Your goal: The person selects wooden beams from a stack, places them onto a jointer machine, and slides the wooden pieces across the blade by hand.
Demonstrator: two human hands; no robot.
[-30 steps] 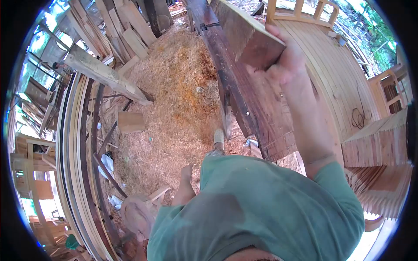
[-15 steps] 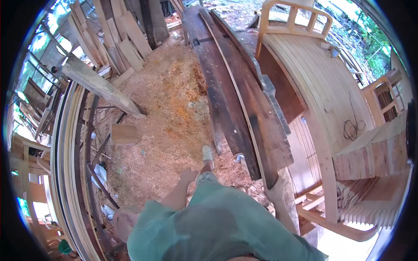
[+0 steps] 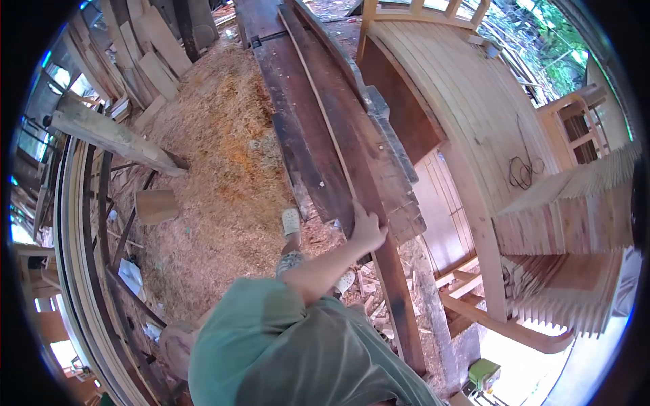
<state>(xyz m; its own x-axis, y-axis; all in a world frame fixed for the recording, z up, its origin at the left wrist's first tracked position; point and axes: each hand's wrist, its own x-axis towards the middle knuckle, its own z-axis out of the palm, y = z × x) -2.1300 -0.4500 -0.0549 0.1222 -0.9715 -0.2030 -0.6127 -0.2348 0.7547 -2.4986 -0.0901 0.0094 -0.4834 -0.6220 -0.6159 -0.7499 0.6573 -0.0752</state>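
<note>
My left hand (image 3: 367, 232) reaches across my body and grips a long dark wooden board (image 3: 396, 304) from above, its fingers over the board's pale edge. The board lies lengthwise on a dark, worn workbench (image 3: 305, 155), and its near end sticks out past the bench toward my right side. A thin pale line runs along the board up to my fingers. My right hand is out of sight, on the side where my green shirt (image 3: 291, 345) covers the near end of the board.
Right of the bench stands a slatted wooden bed frame (image 3: 453, 88) with a coiled cord (image 3: 525, 172) on it. Stacked cut wood pieces (image 3: 569, 216) are at the right. Sawdust (image 3: 223, 142) covers the floor. Long strips (image 3: 74, 243) and a propped post (image 3: 118, 139) are at the left.
The board has slid toward me, past the bench end. My left hand has come from my side onto it. My right hand, earlier at the board's end, has left view. The view shifted right.
</note>
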